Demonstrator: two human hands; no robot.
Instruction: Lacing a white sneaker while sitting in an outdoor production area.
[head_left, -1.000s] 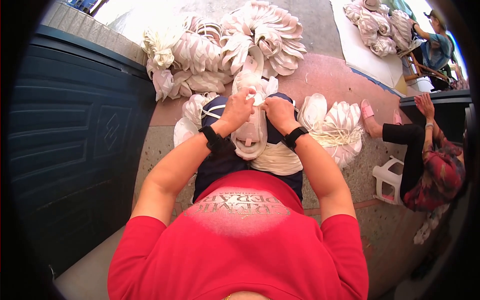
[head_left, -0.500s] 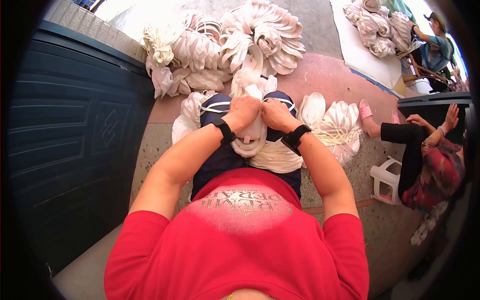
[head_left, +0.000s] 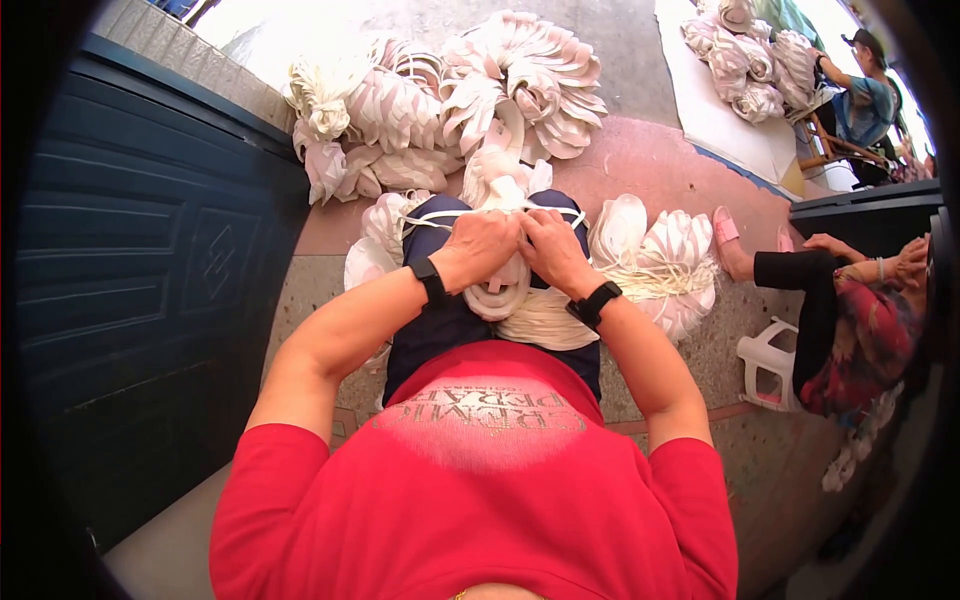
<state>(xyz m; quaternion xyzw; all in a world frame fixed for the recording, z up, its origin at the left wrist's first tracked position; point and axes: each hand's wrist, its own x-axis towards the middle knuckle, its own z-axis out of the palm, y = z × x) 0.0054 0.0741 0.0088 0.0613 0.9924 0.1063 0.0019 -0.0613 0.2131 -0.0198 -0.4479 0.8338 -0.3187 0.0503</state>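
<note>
A whitish-pink shoe upper point(head_left: 497, 300) lies on my lap between my thighs, partly covered by my hands. My left hand point(head_left: 482, 248) and my right hand point(head_left: 552, 250) meet above it, fingers closed. Both grip a white shoelace point(head_left: 440, 214), whose strands run out across my thighs to either side. Exactly how the lace passes between my fingertips is hidden. Just beyond my hands, more pale uppers point(head_left: 495, 165) reach away from me. Below my right wrist, a bundle of cream laces point(head_left: 545, 322) rests on my lap.
Tied bundles of uppers point(head_left: 525, 75) are heaped ahead, and another bundle point(head_left: 675, 265) lies right of my knee. A dark blue door point(head_left: 150, 260) stands at left. One person sits at right on a white stool point(head_left: 768, 365); another works by bundles point(head_left: 755, 70) at far right.
Both hands have come slightly nearer to me, and the lace shows more between them and my thighs. The seated person at right has lowered a raised hand.
</note>
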